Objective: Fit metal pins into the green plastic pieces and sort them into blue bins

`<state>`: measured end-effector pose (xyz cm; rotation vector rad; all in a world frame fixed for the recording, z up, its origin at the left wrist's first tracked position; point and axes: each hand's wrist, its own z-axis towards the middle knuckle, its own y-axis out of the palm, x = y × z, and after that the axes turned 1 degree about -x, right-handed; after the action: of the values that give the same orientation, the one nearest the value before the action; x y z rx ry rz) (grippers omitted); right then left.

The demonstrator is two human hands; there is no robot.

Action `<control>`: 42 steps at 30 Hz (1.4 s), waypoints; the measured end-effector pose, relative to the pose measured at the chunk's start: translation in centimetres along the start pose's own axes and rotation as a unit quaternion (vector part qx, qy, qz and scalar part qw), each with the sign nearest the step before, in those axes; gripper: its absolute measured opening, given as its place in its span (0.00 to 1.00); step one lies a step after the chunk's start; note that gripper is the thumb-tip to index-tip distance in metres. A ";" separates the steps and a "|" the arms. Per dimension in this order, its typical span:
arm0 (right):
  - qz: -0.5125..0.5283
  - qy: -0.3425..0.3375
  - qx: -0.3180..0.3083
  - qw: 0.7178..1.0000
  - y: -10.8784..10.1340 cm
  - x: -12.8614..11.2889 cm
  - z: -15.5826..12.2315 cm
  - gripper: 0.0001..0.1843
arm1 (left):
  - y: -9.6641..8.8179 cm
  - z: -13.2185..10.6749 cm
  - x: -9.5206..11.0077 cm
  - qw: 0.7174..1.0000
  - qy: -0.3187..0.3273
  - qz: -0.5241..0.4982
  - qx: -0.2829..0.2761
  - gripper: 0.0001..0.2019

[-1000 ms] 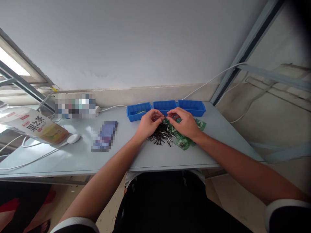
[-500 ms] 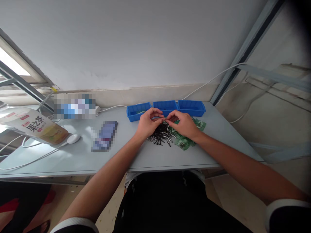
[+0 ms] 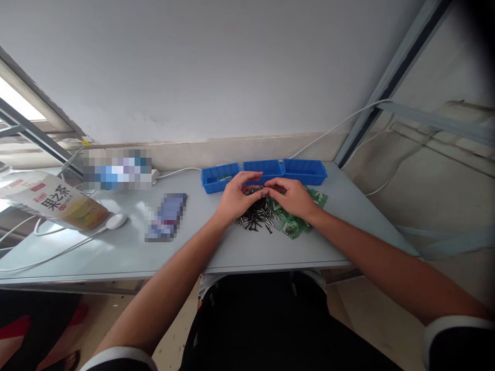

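My left hand (image 3: 235, 198) and my right hand (image 3: 294, 200) meet at their fingertips above a heap of dark and silvery screws (image 3: 258, 215). The left index finger is lifted away from the thumb, while another finger curls close to that thumb. On the right, thumb and index finger are pinched together against the tip of my left thumb. Whatever lies between the fingertips is too small and hidden to name. Green plastic packets (image 3: 294, 225), some with metal pieces inside, lie under and beside my right hand.
Behind my hands stand a left blue bin (image 3: 211, 186) with a small green item, a middle blue bin (image 3: 263, 166) and a right blue bin (image 3: 305, 178). Leftward are a blurred phone-like object (image 3: 167, 219), a drink bottle (image 3: 58, 201) and white cables (image 3: 65, 246).
The left index finger has lifted and spread away from the thumb. My right fingers have shifted slightly left over the left thumb tip. The bins, screws and packets stay in place.
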<state>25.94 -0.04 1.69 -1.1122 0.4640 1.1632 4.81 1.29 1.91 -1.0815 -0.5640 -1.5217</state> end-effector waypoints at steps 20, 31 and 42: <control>0.049 0.106 0.046 0.992 -0.9 0.2 1.6 0.27 | -0.4 -0.5 -0.6 0.937 0.039 0.318 -0.142 0.14; -0.174 -0.124 -0.073 0.974 -2.0 -0.6 -0.1 0.16 | -0.6 -0.2 -0.5 0.942 0.035 0.308 -0.126 0.10; -0.270 -0.167 -0.246 0.916 -2.1 -0.1 -0.3 0.18 | -0.5 -0.2 -0.6 0.942 0.042 0.313 -0.117 0.10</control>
<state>27.87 -0.28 2.58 -1.3221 -0.4134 0.9602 4.20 1.52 1.42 -1.2208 0.0389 -1.0744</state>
